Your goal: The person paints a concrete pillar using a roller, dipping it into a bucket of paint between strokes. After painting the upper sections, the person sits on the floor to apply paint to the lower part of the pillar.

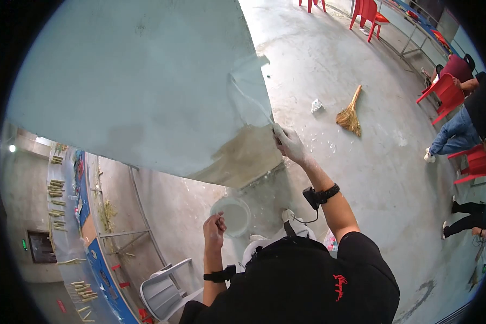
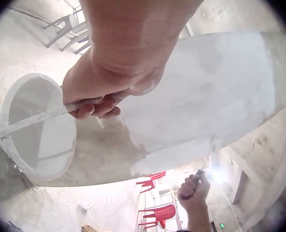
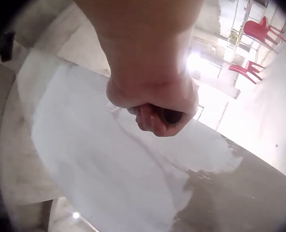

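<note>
Your right hand (image 1: 290, 144) grips a round-ended handle (image 3: 172, 117) at the edge of the pale-coated panel (image 1: 146, 70), whose near end is grey-brown. Your left hand (image 1: 215, 229) holds a whitish strip (image 2: 41, 116) that crosses the mouth of the bucket (image 2: 5, 108), near that grey-brown end.

My black shirt (image 1: 291, 283) carries red lettering (image 1: 338, 288) as pale blue-grey coating (image 1: 140, 81) meets a ragged-edged, brownish-grey patch (image 1: 248, 154); my surroundings show a straw-yellow broom (image 1: 350, 117) and red chairs (image 1: 448, 90).
</note>
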Action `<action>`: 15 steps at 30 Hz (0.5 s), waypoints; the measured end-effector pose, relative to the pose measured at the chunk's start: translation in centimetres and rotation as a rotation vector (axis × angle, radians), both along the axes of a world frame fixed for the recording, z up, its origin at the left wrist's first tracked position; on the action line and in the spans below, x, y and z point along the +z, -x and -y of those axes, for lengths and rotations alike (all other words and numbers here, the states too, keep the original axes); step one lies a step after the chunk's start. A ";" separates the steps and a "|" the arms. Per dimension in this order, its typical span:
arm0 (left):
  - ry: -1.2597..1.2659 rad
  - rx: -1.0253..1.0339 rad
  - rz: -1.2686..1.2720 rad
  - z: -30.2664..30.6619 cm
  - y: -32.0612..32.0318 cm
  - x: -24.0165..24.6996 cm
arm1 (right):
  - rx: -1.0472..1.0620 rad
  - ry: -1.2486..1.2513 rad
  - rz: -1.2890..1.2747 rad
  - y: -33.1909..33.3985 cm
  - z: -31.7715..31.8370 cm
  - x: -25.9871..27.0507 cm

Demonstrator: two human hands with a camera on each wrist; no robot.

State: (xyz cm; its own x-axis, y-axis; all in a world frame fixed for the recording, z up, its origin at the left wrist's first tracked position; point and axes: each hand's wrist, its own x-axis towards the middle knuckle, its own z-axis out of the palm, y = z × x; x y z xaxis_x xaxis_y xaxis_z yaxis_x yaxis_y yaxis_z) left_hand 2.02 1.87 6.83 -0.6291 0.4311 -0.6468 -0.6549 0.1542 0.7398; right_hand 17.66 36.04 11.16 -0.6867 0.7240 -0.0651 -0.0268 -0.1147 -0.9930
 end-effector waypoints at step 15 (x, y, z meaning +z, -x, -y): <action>-0.046 -0.039 -0.023 -0.3 0.3 -0.3 | 0.054 0.077 -0.120 1.4 0.3 1.1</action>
